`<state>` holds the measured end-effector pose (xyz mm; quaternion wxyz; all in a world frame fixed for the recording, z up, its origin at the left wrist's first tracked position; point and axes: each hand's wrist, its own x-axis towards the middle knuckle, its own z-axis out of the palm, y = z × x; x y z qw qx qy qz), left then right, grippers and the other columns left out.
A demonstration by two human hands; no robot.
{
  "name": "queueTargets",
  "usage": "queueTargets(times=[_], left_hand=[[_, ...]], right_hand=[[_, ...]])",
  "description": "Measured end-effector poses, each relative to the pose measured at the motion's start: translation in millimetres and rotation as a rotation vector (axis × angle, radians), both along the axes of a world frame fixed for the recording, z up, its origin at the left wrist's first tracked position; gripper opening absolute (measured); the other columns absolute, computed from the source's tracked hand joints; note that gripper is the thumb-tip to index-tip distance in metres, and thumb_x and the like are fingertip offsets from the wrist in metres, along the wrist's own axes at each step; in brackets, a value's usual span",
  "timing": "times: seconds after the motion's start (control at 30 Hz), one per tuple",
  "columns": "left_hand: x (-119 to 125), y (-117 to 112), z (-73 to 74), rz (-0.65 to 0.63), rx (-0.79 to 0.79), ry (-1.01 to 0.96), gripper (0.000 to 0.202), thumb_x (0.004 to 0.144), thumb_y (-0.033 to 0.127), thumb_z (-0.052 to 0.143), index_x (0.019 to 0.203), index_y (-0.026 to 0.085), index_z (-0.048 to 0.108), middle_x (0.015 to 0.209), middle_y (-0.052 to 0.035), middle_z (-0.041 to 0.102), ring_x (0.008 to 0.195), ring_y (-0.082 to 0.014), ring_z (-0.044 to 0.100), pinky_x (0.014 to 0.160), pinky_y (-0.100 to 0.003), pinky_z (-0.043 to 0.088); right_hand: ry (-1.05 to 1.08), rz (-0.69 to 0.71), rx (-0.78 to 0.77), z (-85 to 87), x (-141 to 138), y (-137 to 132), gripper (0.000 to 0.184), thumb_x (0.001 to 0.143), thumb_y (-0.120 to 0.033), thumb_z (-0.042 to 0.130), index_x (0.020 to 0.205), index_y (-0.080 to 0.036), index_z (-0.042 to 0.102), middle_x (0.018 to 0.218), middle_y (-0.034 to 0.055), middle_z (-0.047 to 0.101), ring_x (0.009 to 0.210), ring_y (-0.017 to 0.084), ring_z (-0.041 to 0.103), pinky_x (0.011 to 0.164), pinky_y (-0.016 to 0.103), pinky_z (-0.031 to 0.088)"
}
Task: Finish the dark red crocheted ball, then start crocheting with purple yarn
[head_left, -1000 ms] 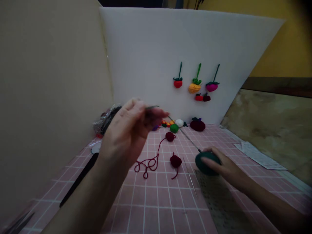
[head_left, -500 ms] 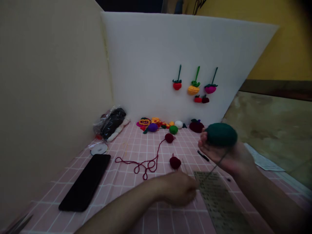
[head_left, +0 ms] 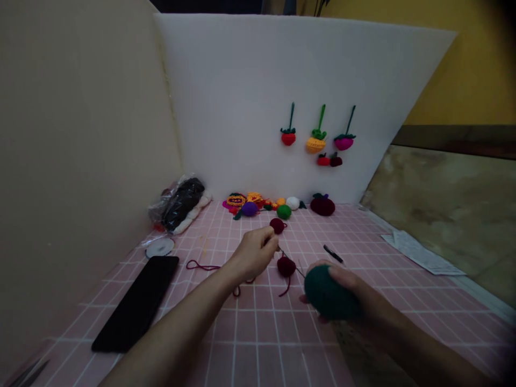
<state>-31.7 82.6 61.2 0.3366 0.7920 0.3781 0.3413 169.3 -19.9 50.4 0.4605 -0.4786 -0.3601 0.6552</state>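
Note:
My right hand [head_left: 370, 302] is wrapped round a dark green yarn ball [head_left: 328, 293], with the thumb on top. From the ball a thin dark green yarn strand [head_left: 299, 272] runs up to my left hand [head_left: 256, 251], whose fingers are pinched on it. Just beneath that strand lies a small dark red crocheted piece [head_left: 286, 266] with a short tail. A dark red yarn ball [head_left: 277, 225] sits right behind my left fingertips. Its loose dark red yarn [head_left: 202, 266] is partly hidden under my left forearm.
A black phone [head_left: 135, 303], a white spool [head_left: 160, 248] and bagged yarn [head_left: 183, 204] lie at left. Several crocheted pieces and small balls line the back by the white panel [head_left: 229, 107]. A black pen [head_left: 332, 253] and papers [head_left: 421, 252] are at right; scissors [head_left: 34, 372] at near left.
My left hand has moved up and away from me with the strand. My right hand has come down and left, turning from palm up to a grip over the green yarn ball.

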Motion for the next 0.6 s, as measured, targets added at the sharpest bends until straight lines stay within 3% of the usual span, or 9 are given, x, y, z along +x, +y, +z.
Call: queueTargets(times=[0.07,0.2,0.3,0.47,0.6], left_hand=[[0.4,-1.2,1.7,0.018,-0.012,-0.025,0.024,0.088,0.028,0.041,0.068,0.019,0.048,0.065,0.0011,0.056,0.065,-0.0136,0.054,0.061,-0.025,0.038],[7.1,-21.2,14.4,-0.024,0.005,-0.043,0.027,0.091,0.029,0.038,0.068,0.019,0.046,0.065,0.0018,0.054,0.063,-0.0123,0.051,0.059,-0.024,0.037],[18.7,-46.7,20.5,-0.081,0.179,0.136,0.025,0.090,0.026,0.039,0.067,0.019,0.045,0.065,0.0009,0.055,0.061,-0.0126,0.050,0.056,-0.025,0.035],[33.3,-67.4,9.5,-0.134,0.476,0.530,0.015,0.083,0.013,0.041,0.086,0.015,0.055,0.076,-0.0072,0.066,0.067,-0.0222,0.062,0.060,-0.035,0.045],[35.5,-61.2,-2.5,-0.079,0.598,0.613,0.017,0.082,0.009,0.043,0.093,0.012,0.055,0.077,-0.0091,0.067,0.070,-0.0252,0.064,0.065,-0.040,0.049]], right_hand=[[-0.103,0.048,0.090,-7.5,-8.5,-1.3,0.035,0.074,-0.050,0.070,0.094,-0.023,0.058,0.080,0.0041,0.068,0.074,0.023,0.068,0.053,0.030,0.052],[-0.141,-0.096,0.145,-24.9,-18.6,4.7,0.039,0.076,-0.052,0.069,0.103,-0.027,0.055,0.092,0.0020,0.066,0.072,0.020,0.064,0.053,0.030,0.052],[-0.012,-0.162,0.127,-30.2,-24.2,12.4,0.037,0.078,-0.054,0.068,0.102,-0.026,0.059,0.099,0.0026,0.067,0.082,0.022,0.065,0.063,0.034,0.054],[0.209,-0.105,0.042,-20.3,-29.9,23.9,0.031,0.082,-0.053,0.063,0.085,-0.022,0.064,0.084,0.0032,0.070,0.089,0.023,0.066,0.078,0.035,0.053],[0.061,0.006,0.157,-18.7,-29.3,36.7,0.028,0.084,-0.050,0.061,0.080,-0.022,0.064,0.075,0.0020,0.069,0.082,0.022,0.067,0.076,0.035,0.054]])
